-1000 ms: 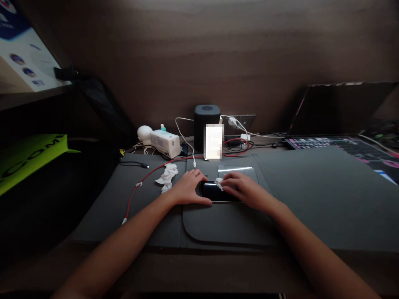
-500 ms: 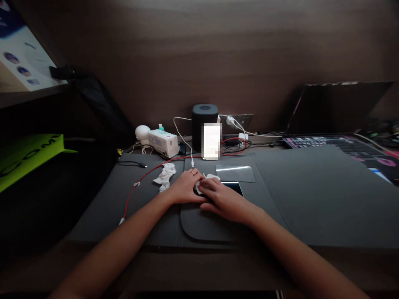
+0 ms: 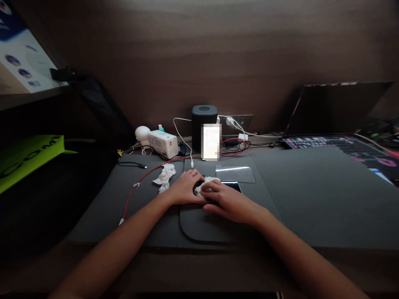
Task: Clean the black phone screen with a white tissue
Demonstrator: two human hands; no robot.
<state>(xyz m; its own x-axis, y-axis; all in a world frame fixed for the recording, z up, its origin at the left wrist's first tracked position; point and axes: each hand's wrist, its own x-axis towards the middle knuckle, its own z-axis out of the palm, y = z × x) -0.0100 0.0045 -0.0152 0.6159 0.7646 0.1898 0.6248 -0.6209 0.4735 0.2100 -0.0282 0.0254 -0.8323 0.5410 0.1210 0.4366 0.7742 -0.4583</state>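
A phone (image 3: 234, 186) with a dark, glossy screen lies on the grey desk mat, mostly covered by my hands. My left hand (image 3: 186, 187), with a ring on one finger, is wrapped round the phone's left end. Over the screen, my right hand (image 3: 230, 202) presses a crumpled white tissue (image 3: 212, 181) under its bent fingers. Just behind the phone rests a clear glass screen protector (image 3: 236, 174). Another crumpled tissue (image 3: 166, 176) sits left of my left hand.
A dark speaker (image 3: 204, 114) stands at the back, beside a small white box (image 3: 163, 143) and tangled cables. A red cable (image 3: 125, 205) curves across the grey mat (image 3: 311, 195) on the left. An open laptop (image 3: 339, 110) is at the right.
My right hand has slid slightly to the right over the phone, uncovering more of the tissue. My left hand stays in place.
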